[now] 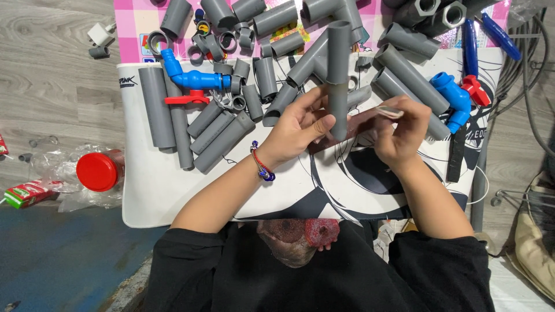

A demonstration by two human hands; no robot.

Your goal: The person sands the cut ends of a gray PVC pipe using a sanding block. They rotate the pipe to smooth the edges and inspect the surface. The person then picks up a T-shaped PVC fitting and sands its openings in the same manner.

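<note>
My left hand (298, 124) grips an upright grey plastic pipe (338, 75) near its lower end, above a white printed mat (167, 190). A bead bracelet sits on that wrist. My right hand (399, 133) is just right of the pipe, pinching a small thin pale strip (388, 111) between thumb and fingers. A dark reddish flat piece (361, 124) lies under both hands. Grey pipe pieces lie all around.
Several grey pipes and fittings (219, 133) cover the mat's far half. A blue valve with red handle (193, 81) lies left, another blue fitting (454, 95) right. A red-lidded jar (98, 170) sits on the floor at left. Cables and blue-handled tools (491, 34) are at right.
</note>
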